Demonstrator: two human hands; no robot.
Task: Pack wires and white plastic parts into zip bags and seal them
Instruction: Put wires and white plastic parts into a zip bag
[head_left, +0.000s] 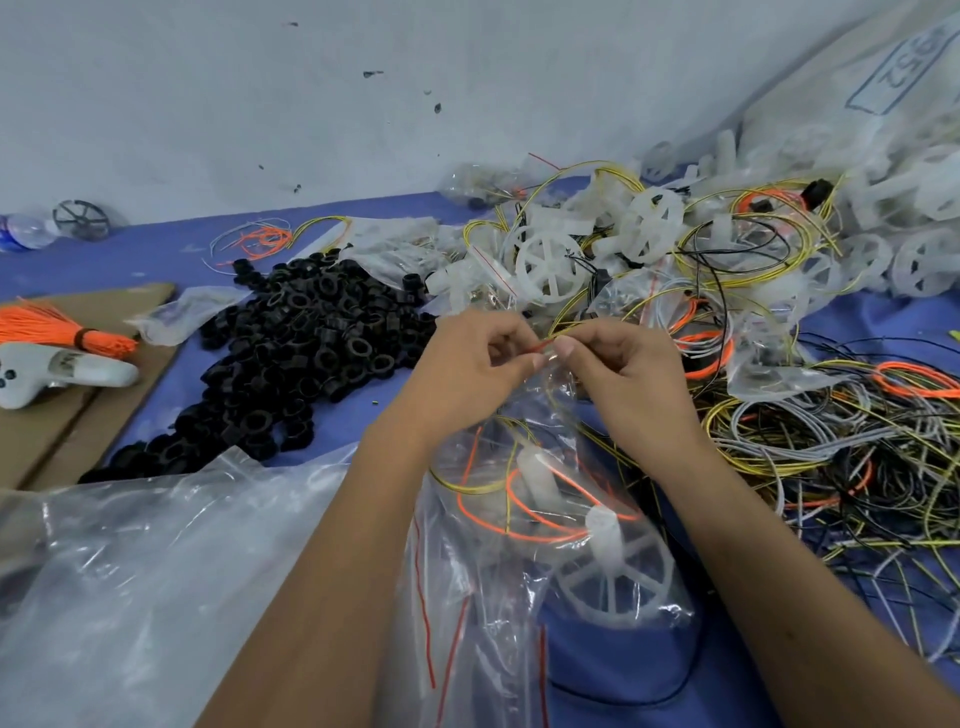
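Clear zip bag (524, 499) at centre front, stuffed with orange and yellow wires plus a white spoked wheel (618, 577). Left hand (467, 374) and right hand (618, 374) both pinching the red-lined top edge. Black rings (306, 338) heaped left, tangled wires (857, 441) crowding right.
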